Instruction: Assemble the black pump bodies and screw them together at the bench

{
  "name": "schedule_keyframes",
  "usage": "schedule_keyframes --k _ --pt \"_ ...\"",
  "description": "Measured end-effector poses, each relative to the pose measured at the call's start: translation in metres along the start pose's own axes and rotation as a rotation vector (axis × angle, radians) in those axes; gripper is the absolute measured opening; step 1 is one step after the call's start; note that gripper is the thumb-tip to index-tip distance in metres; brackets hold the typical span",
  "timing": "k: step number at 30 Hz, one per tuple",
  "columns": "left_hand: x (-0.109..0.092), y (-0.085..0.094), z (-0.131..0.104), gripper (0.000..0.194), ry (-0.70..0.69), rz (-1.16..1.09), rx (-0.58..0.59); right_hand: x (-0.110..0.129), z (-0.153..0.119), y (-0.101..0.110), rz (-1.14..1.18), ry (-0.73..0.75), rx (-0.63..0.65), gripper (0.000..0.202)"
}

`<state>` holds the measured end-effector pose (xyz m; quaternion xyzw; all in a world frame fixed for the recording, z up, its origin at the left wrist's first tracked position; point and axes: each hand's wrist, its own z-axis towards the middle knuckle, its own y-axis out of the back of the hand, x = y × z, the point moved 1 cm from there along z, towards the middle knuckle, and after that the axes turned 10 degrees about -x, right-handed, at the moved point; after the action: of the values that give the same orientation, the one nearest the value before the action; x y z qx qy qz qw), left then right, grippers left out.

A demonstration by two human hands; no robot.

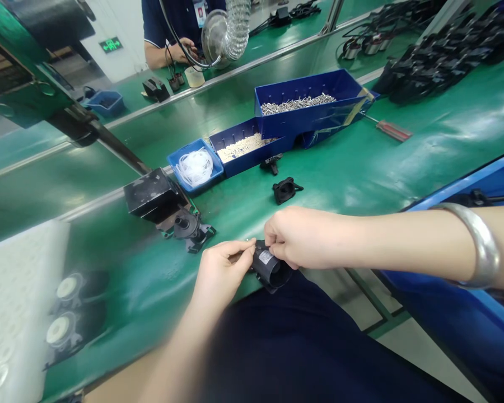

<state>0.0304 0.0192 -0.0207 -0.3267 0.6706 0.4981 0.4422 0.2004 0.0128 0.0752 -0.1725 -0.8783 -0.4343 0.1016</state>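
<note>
A black cylindrical plastic housing (272,268) with a white label lies at the front edge of the green bench, its round open end toward my lap. At the housing's upper left edge, thumb and forefinger of my left hand (223,268) are pinched together; whatever is between them is too small to name. My right hand (296,238) is closed over the top of the housing, fingertips bent down against it, and what they grip is hidden. Just beyond my hands lie a black ring-shaped bracket (286,190) and a smaller black part (271,164).
Blue bins hold metal pins (298,103), cream-coloured pieces (241,148) and white rings (196,167). A press (151,193) with a black fitting (190,228) stands left. A screwdriver (392,130), black assemblies (441,61) and a blue crate (470,182) are right. Opposite, a person works.
</note>
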Motion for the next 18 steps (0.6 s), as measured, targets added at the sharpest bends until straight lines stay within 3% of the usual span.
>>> schedule_keyframes --k 7,14,18 --pt "-0.001 0.004 -0.003 0.024 0.010 -0.004 0.020 -0.009 -0.003 0.010 0.066 0.043 -0.021 0.014" --pt "0.001 0.003 0.009 0.028 0.160 -0.132 0.043 -0.036 0.001 0.009 0.186 0.067 -0.215 0.017" --pt "0.000 0.005 0.018 0.032 0.266 -0.217 0.062 -0.068 0.007 -0.002 0.217 0.100 -0.441 0.018"
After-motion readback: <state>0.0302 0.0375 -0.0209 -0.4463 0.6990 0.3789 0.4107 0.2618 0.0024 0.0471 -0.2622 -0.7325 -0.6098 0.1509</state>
